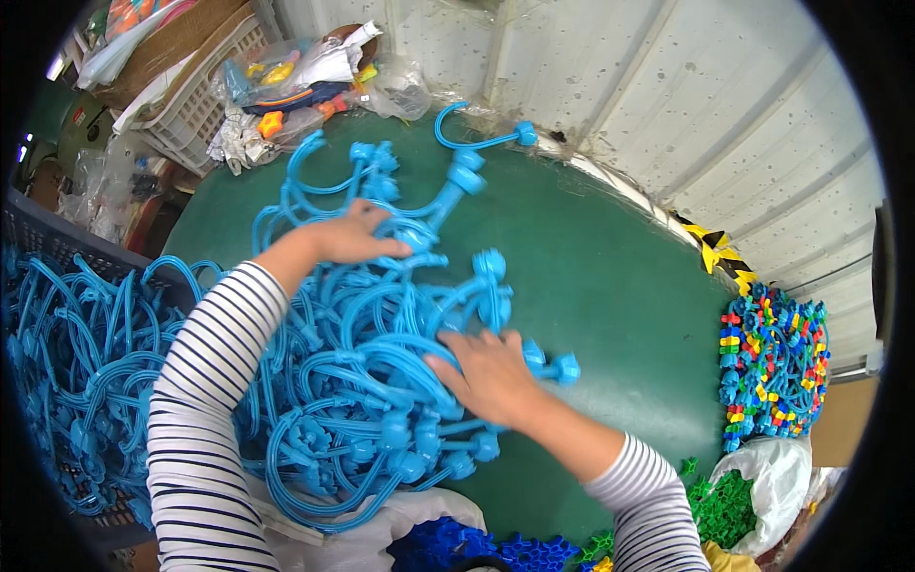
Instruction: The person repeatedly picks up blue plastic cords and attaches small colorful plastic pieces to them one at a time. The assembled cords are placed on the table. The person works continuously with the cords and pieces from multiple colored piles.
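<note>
A tangled heap of light-blue curved plastic pieces [376, 372] with knobbed ends lies on the green tabletop [610, 315]. Over its far side is my left hand [355, 236], thumb and fingers apart, touching the pieces next to a large knobbed end [465, 173]. My right hand [488, 377] rests on the heap's right side, its thumb spread from the fingers. Some of its fingertips are hidden among the pieces. Neither hand shows a firm grip on a single piece. One loose curved piece [486, 143] lies apart near the wall.
A dark crate [76, 234] full of similar blue pieces stands at the left. Bagged odds and ends [315, 81] and a white basket [181, 124] are at the far left. Multicoloured parts [774, 367] sit at the right edge, above a white sack of green pieces [729, 505].
</note>
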The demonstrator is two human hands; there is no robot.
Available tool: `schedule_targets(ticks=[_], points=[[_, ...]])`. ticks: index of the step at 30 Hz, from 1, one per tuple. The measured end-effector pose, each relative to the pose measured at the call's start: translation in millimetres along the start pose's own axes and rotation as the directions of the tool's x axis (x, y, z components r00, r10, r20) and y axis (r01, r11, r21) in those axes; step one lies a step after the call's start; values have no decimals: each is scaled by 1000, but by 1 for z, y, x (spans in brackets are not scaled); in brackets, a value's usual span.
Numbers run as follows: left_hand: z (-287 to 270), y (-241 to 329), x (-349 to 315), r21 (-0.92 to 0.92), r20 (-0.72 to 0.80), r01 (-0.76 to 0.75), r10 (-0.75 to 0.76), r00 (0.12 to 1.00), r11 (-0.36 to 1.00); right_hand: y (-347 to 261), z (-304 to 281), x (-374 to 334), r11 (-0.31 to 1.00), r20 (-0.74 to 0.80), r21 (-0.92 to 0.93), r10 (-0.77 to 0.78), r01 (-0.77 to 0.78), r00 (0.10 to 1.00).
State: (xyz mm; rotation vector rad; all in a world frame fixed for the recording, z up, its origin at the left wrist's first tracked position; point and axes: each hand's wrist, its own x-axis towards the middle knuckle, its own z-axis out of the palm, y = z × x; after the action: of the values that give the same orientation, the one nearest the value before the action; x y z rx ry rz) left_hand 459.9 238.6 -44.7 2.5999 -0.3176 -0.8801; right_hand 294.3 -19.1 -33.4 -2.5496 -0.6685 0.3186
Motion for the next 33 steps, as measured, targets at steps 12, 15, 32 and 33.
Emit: schedule_targets(ticks=[12,15,32,33], points=[[-13,207,86,187,178,-431,401,899,883,36,-49,-133,684,358,655,95,-322,929],[-21,181,159,300,-536,-302,422,732,905,42,-52,-141,400,383,818,158,-413,910],[-11,115,109,54,-581,-308,280,764,950,207,-4,-10,881,-339,-197,350,-430,873],[-16,103,112,92,-544,-121,151,825,988,203,-2,-14,890,-357,-187,333,-416,873]])
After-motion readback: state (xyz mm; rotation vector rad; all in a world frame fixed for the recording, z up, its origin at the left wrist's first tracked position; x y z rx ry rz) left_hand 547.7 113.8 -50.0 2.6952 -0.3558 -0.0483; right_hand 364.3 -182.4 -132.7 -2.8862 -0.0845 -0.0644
